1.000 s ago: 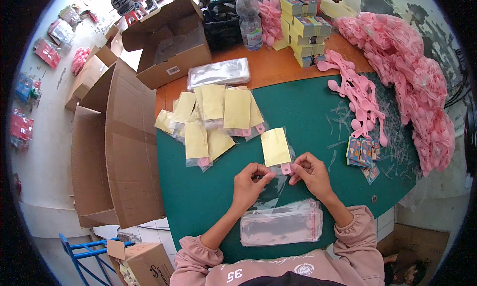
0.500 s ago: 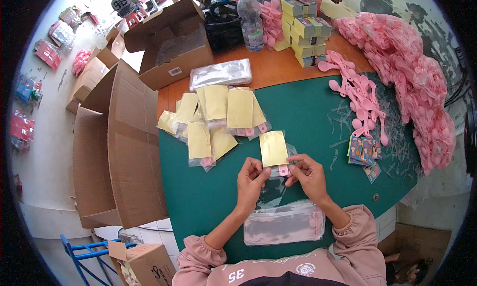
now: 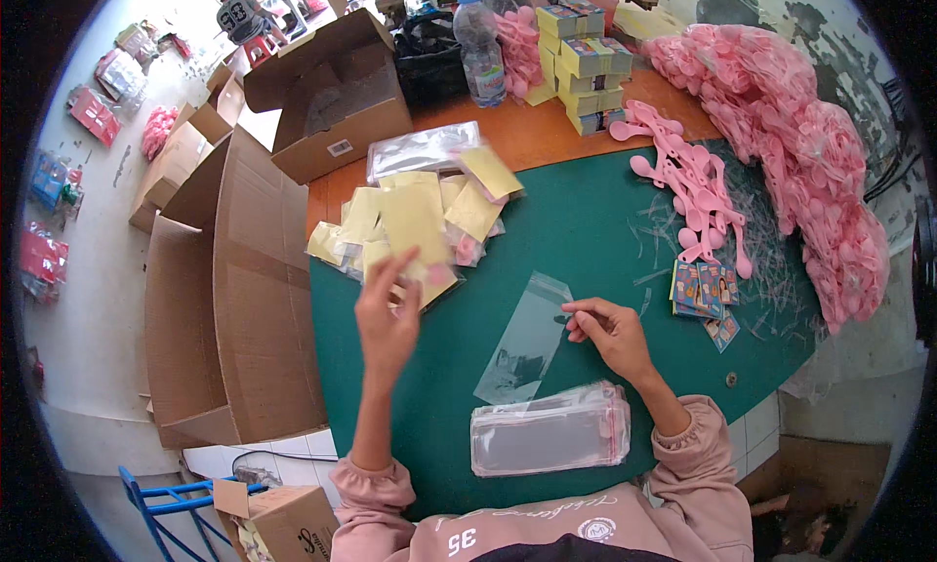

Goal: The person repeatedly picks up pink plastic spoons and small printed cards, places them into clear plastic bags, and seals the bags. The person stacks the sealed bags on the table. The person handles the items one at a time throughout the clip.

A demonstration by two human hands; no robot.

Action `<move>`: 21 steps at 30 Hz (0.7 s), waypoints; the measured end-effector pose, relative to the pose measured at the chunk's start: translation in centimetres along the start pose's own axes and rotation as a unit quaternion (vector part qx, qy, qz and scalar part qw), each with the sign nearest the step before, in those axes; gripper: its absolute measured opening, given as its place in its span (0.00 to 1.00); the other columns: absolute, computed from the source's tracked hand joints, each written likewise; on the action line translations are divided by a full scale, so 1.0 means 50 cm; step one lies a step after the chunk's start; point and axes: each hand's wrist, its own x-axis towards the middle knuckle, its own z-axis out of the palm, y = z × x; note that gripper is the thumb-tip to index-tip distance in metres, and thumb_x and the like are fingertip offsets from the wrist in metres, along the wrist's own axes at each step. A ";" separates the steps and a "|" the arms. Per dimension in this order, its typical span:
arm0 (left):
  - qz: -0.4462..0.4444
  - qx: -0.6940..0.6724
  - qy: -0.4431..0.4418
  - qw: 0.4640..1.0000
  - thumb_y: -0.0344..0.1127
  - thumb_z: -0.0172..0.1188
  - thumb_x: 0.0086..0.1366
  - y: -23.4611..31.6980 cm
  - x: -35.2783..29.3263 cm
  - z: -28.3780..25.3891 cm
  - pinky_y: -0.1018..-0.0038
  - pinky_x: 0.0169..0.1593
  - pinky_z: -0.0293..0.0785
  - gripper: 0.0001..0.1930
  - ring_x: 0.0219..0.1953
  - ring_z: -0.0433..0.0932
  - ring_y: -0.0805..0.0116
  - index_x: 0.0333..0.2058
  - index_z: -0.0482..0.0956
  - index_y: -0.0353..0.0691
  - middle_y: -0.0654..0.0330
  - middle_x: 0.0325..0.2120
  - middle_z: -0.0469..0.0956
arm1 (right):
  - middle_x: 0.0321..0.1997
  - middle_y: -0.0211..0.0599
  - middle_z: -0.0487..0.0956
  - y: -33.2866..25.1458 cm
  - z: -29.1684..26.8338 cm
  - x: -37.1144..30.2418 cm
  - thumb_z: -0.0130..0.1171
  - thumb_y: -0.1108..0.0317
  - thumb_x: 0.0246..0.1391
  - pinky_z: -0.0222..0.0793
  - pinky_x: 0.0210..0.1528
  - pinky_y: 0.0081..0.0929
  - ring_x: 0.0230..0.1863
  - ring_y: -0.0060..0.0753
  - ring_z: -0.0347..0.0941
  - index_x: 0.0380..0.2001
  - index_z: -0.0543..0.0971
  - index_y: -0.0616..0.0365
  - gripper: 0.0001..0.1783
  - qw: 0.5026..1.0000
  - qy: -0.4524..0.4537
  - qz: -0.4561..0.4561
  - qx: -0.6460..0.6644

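My right hand (image 3: 610,336) pinches the edge of a clear plastic bag (image 3: 527,340), which lies slanting over the green mat with no card in it. Over the front of a pile of bagged yellow cards (image 3: 410,206) is my left hand (image 3: 387,313), slightly blurred, its fingers loosely apart. Just beyond its fingertips lies one such packet, with a bit of pink showing at its lower end. A stack of clear bags (image 3: 547,435) rests close to my body.
Pink plastic spoons (image 3: 698,186) and small printed cards (image 3: 703,287) lie on the right, beside a large heap of bagged pink spoons (image 3: 820,162). Card stacks (image 3: 595,69) and a water bottle (image 3: 480,50) stand at the back. Open cardboard boxes (image 3: 264,299) line the left.
My left hand has moved left to the pile, and the packet with the yellow card has left the mat's middle. Packets in the pile have shifted. My right hand still pinches a clear bag.
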 end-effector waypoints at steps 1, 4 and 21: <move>0.001 0.000 -0.001 1.000 0.29 0.55 0.55 -0.027 0.018 -0.011 0.74 0.37 0.69 0.17 0.38 0.71 0.67 0.45 0.74 0.43 0.54 0.39 0.70 | 0.28 0.33 0.75 0.002 -0.002 0.001 0.47 0.72 0.56 0.70 0.32 0.15 0.29 0.19 0.72 0.39 0.75 0.63 0.11 1.000 0.005 -0.006 -0.013; 0.053 0.292 0.030 0.955 0.44 0.58 0.53 -0.095 0.044 -0.021 0.58 0.57 0.53 0.25 0.54 0.57 0.44 0.50 0.67 0.52 0.44 0.51 0.61 | 0.28 0.34 0.76 0.001 -0.004 0.001 0.48 0.71 0.54 0.70 0.31 0.16 0.29 0.20 0.72 0.39 0.76 0.62 0.11 0.999 0.010 -0.017 -0.044; 0.196 0.219 -0.054 0.954 0.33 0.63 0.47 -0.003 -0.065 0.205 0.68 0.40 0.69 0.29 0.35 0.71 0.58 0.49 0.63 0.37 0.53 0.33 0.69 | 0.28 0.44 0.76 -0.079 -0.298 0.021 0.53 0.76 0.42 0.67 0.34 0.29 0.31 0.37 0.73 0.30 0.78 0.61 0.09 0.797 0.287 -0.092 -0.524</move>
